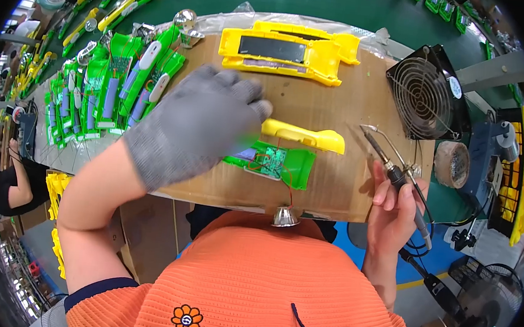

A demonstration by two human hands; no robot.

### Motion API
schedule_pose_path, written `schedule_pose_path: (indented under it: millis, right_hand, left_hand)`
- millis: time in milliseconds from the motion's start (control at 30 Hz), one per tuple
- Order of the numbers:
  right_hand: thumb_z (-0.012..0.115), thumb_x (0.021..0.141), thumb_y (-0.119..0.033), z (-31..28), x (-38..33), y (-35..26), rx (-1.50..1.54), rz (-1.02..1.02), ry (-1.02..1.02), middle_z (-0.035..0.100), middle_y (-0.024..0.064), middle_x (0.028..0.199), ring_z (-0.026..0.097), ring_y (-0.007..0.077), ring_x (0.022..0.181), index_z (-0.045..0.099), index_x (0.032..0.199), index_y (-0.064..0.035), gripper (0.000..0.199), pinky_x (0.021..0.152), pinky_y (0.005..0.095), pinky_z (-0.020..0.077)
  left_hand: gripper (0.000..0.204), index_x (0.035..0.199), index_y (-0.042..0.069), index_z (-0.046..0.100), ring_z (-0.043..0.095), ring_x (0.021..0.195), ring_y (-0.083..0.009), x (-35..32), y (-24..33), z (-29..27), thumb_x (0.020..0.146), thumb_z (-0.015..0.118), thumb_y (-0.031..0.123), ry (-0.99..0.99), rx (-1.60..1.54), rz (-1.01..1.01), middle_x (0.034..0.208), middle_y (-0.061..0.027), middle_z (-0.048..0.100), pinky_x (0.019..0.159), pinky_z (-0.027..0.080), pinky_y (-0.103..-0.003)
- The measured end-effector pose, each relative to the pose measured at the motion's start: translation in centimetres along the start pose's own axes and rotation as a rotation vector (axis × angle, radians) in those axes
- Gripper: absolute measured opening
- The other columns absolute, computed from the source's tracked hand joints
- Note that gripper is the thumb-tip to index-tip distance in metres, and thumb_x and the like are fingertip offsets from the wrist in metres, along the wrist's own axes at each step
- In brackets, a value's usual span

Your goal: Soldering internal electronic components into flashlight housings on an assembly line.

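In a grey knitted glove, my left hand (200,124) is over the left part of the work, back upward and blurred; what its fingers do is hidden. Beside its fingertips lies a yellow plastic shell piece (305,135). Below that sits an open green housing (299,167) with a circuit board (271,161) and a purple battery cell, its left end partly covered by the hand. Thin wires run from it to a silver reflector cup (285,216) at the cardboard's near edge. My bare right hand (394,206) is closed around a soldering iron (392,170), tip pointing up and left.
Several green housings with batteries (109,91) stand clustered at the left. Yellow shells (284,50) with dark panels lie at the back of the cardboard (361,97). On the right are a black fan (427,94), a solder-wire roll (452,164) and a blue-grey box (485,161). Another person sits far left.
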State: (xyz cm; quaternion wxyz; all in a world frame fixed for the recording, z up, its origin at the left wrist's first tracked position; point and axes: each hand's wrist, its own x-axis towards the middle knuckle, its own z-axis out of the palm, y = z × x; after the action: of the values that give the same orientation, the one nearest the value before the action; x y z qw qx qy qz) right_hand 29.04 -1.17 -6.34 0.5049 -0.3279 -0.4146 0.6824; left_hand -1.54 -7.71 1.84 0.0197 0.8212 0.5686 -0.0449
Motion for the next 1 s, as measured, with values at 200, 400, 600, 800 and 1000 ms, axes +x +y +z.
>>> schedule_pose_path:
  millis: [200, 400, 600, 800, 1000]
  right_hand:
    - [0.053, 0.097, -0.011, 0.0, 0.0, 0.2, 0.079, -0.012, 0.010, 0.042, 0.0025, 0.062, 0.053, 0.0151, 0.059, 0.043, 0.091, -0.0055, 0.013, 0.105, 0.0575, 0.0426]
    - [0.055, 0.097, -0.013, -0.1, 0.0, -0.3, 0.096, -0.002, 0.066, 0.042, 0.0008, 0.061, 0.053, 0.0138, 0.059, 0.040, 0.086, -0.0088, 0.019, 0.104, 0.0530, 0.0448]
    - [0.054, 0.096, -0.012, 0.5, 0.1, -0.1, 0.116, 0.029, 0.102, 0.041, 0.0013, 0.062, 0.051, 0.0134, 0.058, 0.040, 0.089, -0.0082, 0.016, 0.103, 0.0524, 0.0471]
    - [0.054, 0.096, -0.011, -0.2, 0.1, -0.3, 0.085, 0.038, 0.105, 0.041, 0.0009, 0.062, 0.050, 0.0136, 0.056, 0.042, 0.092, -0.0083, 0.013, 0.100, 0.0508, 0.0487]
    - [0.055, 0.096, -0.013, 0.2, 0.6, -0.5, 0.096, 0.063, 0.125, 0.041, 0.0007, 0.063, 0.050, 0.0130, 0.058, 0.042, 0.093, -0.0089, 0.015, 0.098, 0.0468, 0.0500]
  left_hand:
    - [0.065, 0.147, 0.004, 0.039, 0.059, 0.101, -0.0303, -4.3, 1.8, 3.9, 0.087, 0.061, 0.011, 0.033, -0.195, 0.005, 0.112, -0.0188, 0.060, 0.089, 0.045, -0.043]
    - [0.072, 0.149, 0.012, 0.036, 0.058, 0.100, -0.0379, 1.3, -9.0, -1.4, 0.086, 0.070, 0.014, 0.268, -0.114, -0.114, 0.114, -0.0180, 0.059, 0.089, 0.048, -0.045]
    - [0.068, 0.149, 0.015, 0.033, 0.060, 0.104, -0.0400, 5.5, -25.6, 3.9, 0.090, 0.066, 0.023, 0.042, 0.115, -0.361, 0.117, -0.0215, 0.058, 0.093, 0.049, -0.046]
    - [0.051, 0.130, 0.010, 0.058, 0.058, 0.110, -0.0385, 7.8, -21.7, 1.2, 0.086, 0.072, 0.032, 0.209, 0.057, -0.075, 0.120, -0.0198, 0.059, 0.094, 0.048, -0.044]
    - [0.028, 0.106, 0.007, 0.067, 0.062, 0.093, -0.0347, 7.4, -11.2, 1.6, 0.082, 0.077, 0.018, 0.179, -0.504, 0.093, 0.098, -0.0150, 0.062, 0.083, 0.052, -0.041]
